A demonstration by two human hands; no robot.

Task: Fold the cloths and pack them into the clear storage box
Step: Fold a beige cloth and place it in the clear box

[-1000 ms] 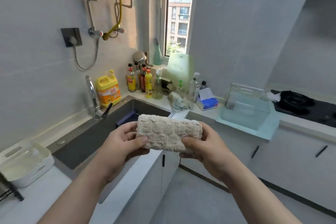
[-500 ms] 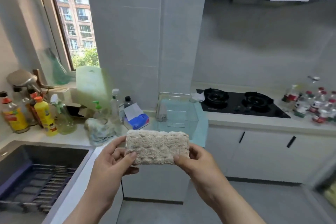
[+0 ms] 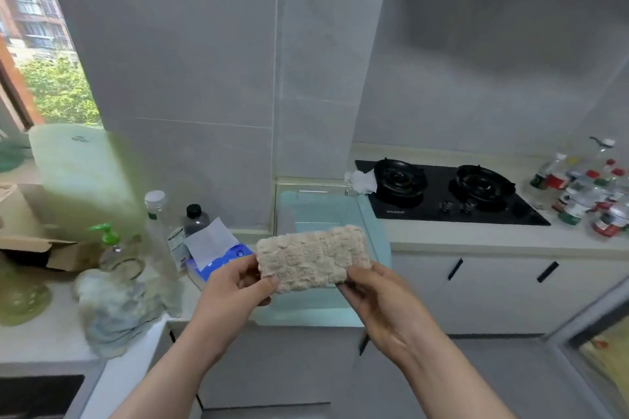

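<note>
Left hand (image 3: 235, 292), right hand (image 3: 377, 296), folded cloth (image 3: 311, 257) held lengthwise left-right

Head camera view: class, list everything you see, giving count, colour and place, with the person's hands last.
folded cloth: one, beige, held in front of the storage box.
storage box: one, clear, counter corner beside the hob.
crumpled cloths: a pile, pale grey-blue, counter at left.
tissue pack: one, blue, left of the storage box.
hob: one, black, two burners, counter at right.
bottles: several, clear, red and green labels, far right.
pump bottle: one, green top, counter at left.
left hand: gripping the cloth's left end.
right hand: gripping the cloth's right end.
</note>
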